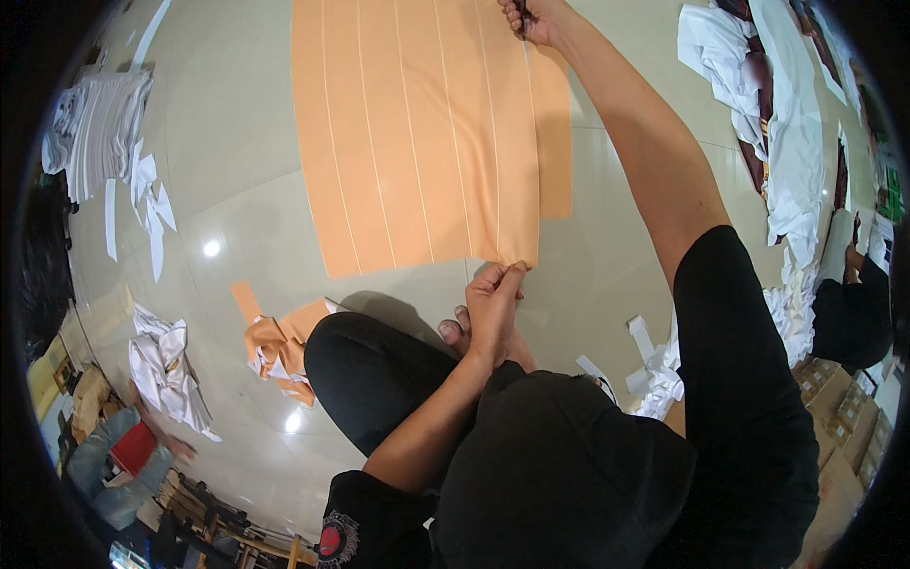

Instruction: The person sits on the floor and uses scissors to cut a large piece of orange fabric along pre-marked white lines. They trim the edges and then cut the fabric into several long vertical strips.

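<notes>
A large orange sheet of fabric [417, 123], marked with several pale lengthwise lines, lies on the floor and runs past the top edge. My left hand [495, 292] pinches its near right corner, and a ridge of slack cloth runs up from there. Far out at the top, my right hand [536, 21] is closed round a small dark tool [520, 17] at the sheet's right side; its kind is too hidden to tell. Another strip of the same orange cloth [555, 152] shows along that right side.
Crumpled orange offcuts [280, 346] lie by my left knee [374, 370]. White cloth [166, 365] and a stack of folded white pieces [104, 123] are at left. White scraps [659, 375], long white fabric [794, 142] and cardboard boxes [834, 417] are at right, near another person [853, 308].
</notes>
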`<state>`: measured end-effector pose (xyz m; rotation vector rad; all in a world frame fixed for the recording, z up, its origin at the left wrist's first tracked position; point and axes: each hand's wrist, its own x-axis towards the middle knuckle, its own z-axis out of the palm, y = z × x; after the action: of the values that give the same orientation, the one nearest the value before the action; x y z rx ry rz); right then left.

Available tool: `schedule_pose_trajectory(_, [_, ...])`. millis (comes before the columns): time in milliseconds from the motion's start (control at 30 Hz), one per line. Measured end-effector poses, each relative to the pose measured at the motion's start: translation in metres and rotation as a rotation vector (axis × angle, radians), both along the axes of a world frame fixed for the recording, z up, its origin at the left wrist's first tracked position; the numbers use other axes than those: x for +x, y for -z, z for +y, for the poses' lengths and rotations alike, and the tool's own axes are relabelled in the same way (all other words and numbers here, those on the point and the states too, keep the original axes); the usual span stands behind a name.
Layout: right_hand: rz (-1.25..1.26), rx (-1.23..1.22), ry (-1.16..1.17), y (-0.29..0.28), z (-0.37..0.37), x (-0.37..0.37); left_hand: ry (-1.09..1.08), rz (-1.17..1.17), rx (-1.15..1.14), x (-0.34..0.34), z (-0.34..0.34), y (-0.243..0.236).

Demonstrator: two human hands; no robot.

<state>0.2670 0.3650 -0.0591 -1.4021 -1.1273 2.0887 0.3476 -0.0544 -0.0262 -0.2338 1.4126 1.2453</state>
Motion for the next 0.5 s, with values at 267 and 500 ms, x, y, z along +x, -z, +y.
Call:
schedule_pose_trajectory(267, [-0.048, 0.049, 0.035, -0.02, -0.001, -0.006, 0.019, 0.003, -0.005, 0.0, -0.003, 0.005])
schedule_pose_trajectory(500, [-0.063, 0.051, 0.025, -0.021, 0.0, -0.009, 0.016, -0.004, -0.036, -0.002, 0.0, -0.004])
